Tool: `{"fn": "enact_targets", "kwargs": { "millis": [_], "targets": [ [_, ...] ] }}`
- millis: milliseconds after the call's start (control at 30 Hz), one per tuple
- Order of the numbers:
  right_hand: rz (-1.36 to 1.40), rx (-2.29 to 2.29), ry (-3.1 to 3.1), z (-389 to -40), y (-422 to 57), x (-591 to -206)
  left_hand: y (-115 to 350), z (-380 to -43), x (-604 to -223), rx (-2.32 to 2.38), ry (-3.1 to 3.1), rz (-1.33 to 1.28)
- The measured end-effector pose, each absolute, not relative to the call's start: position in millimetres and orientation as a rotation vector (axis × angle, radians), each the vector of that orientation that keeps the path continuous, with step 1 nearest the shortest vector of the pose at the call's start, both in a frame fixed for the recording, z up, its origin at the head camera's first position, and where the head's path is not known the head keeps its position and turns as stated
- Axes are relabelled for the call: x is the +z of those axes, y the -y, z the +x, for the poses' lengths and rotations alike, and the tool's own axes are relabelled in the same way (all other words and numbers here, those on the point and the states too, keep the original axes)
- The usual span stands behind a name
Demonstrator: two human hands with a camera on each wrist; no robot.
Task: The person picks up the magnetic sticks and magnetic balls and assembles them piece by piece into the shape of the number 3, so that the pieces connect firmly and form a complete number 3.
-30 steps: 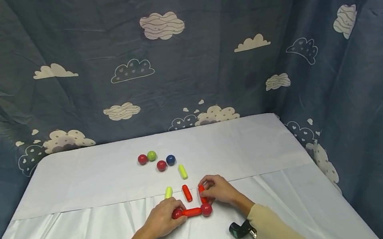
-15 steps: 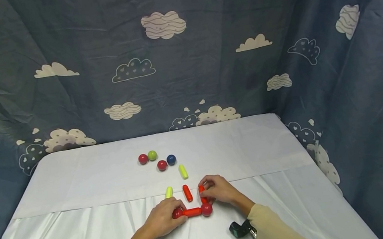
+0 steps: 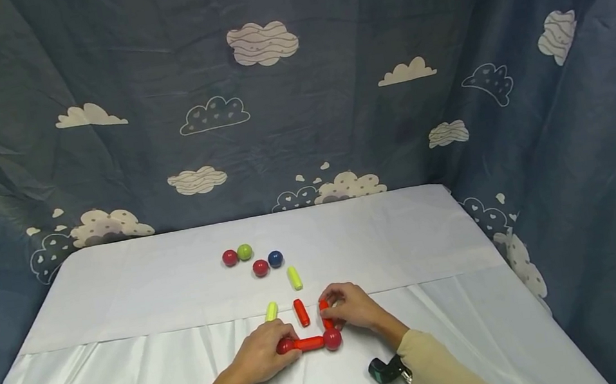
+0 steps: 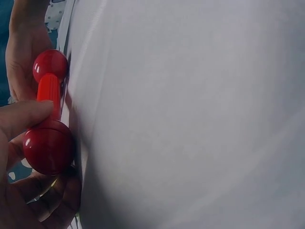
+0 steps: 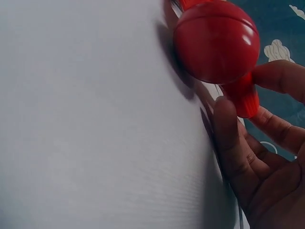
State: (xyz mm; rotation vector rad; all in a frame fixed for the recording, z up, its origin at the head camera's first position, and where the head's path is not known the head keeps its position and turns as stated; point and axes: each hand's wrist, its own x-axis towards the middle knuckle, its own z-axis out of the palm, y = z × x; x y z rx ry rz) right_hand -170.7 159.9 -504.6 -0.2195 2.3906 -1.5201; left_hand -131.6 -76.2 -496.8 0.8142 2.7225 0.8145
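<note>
"While you look, what lies between the grips?"
"One glossy red L-shaped piece (image 3: 310, 343): two balls (image 4: 50, 66), a stick (image 4: 48, 89) joining them, a second stick (image 3: 324, 307) at the right ball (image 3: 332, 339)."
"And the hands?"
"Left hand (image 3: 262, 354) curled round the left ball (image 4: 50, 150), right hand (image 3: 355, 308) pinching the second stick."
"Beyond?"
"Past the grips, one loose red stick (image 3: 301, 313) and two yellow sticks (image 3: 295, 278); farther out, two red balls (image 3: 260, 267), one green ball (image 3: 244, 252), one blue ball (image 3: 275, 259)."
</note>
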Motion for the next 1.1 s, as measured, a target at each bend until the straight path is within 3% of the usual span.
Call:
{"fn": "enact_targets", "kwargs": {
  "millis": [367,1100],
  "targets": [
    [-0.272,-1.396,-2.488,-188,-162,-497,75,-131,-501,0.836,-2.734,0.836],
    [-0.322,-1.164,-2.531,-270,-127,-458,78,-130,-501,0.807,-2.741,0.821]
  ]
}}
